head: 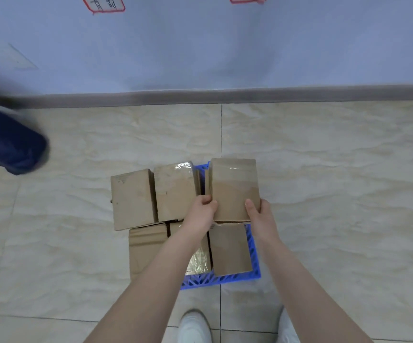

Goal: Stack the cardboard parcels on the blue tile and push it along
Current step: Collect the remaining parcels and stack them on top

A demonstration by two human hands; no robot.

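Note:
A blue plastic lattice tile (252, 258) lies on the beige floor, mostly covered by cardboard parcels. Both my hands grip one parcel (235, 186) at the back right of the stack: my left hand (201, 214) on its left near corner, my right hand (258, 216) on its right near corner. Two more parcels stand at the back left, one (133, 199) overhanging the tile's left side, one (175, 191) beside it with shiny tape. In the front row lie a parcel (230, 248) at the right, a taped one (199, 261) partly under my left forearm, and one (146, 248) at the left.
A pale blue wall (200, 45) with a grey skirting board (225, 95) runs across behind the stack. A person's dark blue trouser leg (7, 144) stands at the left edge. My white shoes (193, 328) are just below the tile. Beige floor tiles surround everything.

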